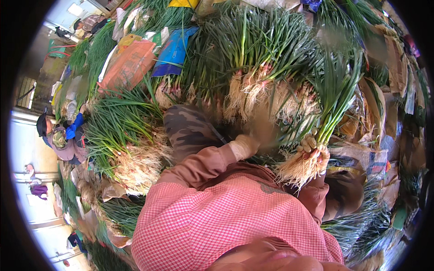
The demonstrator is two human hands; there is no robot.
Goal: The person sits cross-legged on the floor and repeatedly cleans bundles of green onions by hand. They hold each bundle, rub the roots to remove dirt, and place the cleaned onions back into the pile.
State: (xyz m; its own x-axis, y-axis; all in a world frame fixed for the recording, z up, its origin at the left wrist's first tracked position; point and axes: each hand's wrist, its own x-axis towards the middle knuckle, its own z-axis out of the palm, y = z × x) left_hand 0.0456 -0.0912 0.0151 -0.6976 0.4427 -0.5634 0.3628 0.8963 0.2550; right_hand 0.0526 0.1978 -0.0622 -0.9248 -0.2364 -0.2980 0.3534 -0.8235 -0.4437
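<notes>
My right hand [308,144], in a pale glove, is closed around a bunch of spring onions [327,127]. Their green leaves point up and away, and the pale roots hang towards my lap. My left hand [261,133] is above my lap, just left of that bunch and apart from it. It is strongly blurred, so its fingers and anything in them cannot be made out. In front of me lies a large pile of spring onions [251,84], roots facing me. Another heap of spring onions [132,149] rests beside my left knee.
A blue plastic sack [173,50] and an orange sack [130,64] lie on spring onions at the far left. Brown wrapping sheets [359,155] cover the ground at right. Beyond the left heap, a person in a cap [64,139] sits, and another person [90,23] is farther back.
</notes>
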